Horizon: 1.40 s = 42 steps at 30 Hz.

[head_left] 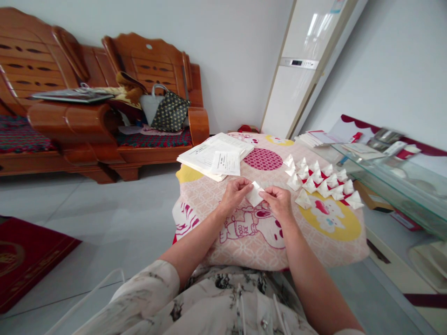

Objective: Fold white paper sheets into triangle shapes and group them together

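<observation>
Between my two hands is a small folded piece of white paper (255,194), held above the patterned cloth. My left hand (237,191) pinches its left edge, and my right hand (278,199) pinches its right edge. Ahead and to the left lies a stack of printed paper sheets (199,156), with a smaller printed sheet (226,163) on top. Over on the right, several folded white paper shapes (323,187) with pointed tops stand in rows on the cloth, with red showing between them.
A pink cloth with cartoon figures (213,251) covers the table. To the right stands a glass-topped cabinet (394,186) holding papers and cups. Wooden chairs (150,60) with bags (171,111) on them line the left wall. A red box (31,256) sits on the floor at left.
</observation>
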Tool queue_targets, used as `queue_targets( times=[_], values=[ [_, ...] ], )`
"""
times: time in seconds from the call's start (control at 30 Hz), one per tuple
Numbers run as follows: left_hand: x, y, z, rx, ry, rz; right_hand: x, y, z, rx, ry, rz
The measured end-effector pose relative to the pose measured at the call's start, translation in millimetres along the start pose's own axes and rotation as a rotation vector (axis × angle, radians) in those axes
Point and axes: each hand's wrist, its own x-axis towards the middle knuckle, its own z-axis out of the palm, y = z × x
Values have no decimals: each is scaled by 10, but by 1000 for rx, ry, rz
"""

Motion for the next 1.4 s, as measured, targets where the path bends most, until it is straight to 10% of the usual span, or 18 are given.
queue_targets(
  times=[0.97, 1.4],
  values=[
    [59, -65, -45, -52, 246, -72, -78, 9, 130, 125, -251, 316],
    [12, -32, 0, 103, -148, -128, 33, 159, -3, -35, -95, -36]
  ],
)
